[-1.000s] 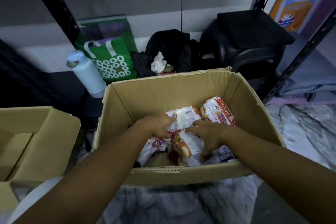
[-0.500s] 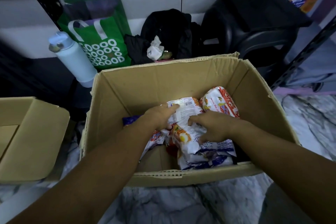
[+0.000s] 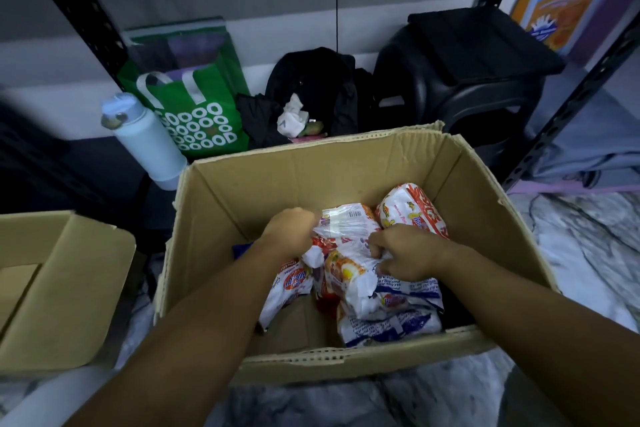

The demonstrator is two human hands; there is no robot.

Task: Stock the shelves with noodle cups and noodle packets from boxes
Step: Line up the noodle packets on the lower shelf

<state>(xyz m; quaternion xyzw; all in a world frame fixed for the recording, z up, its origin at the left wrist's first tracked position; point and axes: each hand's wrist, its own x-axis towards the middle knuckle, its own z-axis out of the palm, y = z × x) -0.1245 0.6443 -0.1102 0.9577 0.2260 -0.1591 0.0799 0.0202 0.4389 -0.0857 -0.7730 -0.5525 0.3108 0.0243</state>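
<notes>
An open cardboard box (image 3: 242,191) stands on the marbled floor with several white, red and blue noodle packets (image 3: 391,319) lying in its bottom. Both my hands are inside it. My left hand (image 3: 291,234) grips the left end of a white packet (image 3: 346,224) that shows a barcode. My right hand (image 3: 401,253) has its fingers curled into the crinkled wrappers of packets below it. One more packet (image 3: 412,210) leans against the box's far right wall, untouched.
A second open cardboard box (image 3: 69,288) stands at the left. Behind the boxes are a white bottle (image 3: 145,142), a green shopping bag (image 3: 201,107), a black bag (image 3: 311,87) and a black plastic stool (image 3: 467,80). Black shelf uprights (image 3: 575,107) rise at the right and the left.
Both hands have closed tighter on the packets and bunched them together near the middle of the box. The camera has shifted a little.
</notes>
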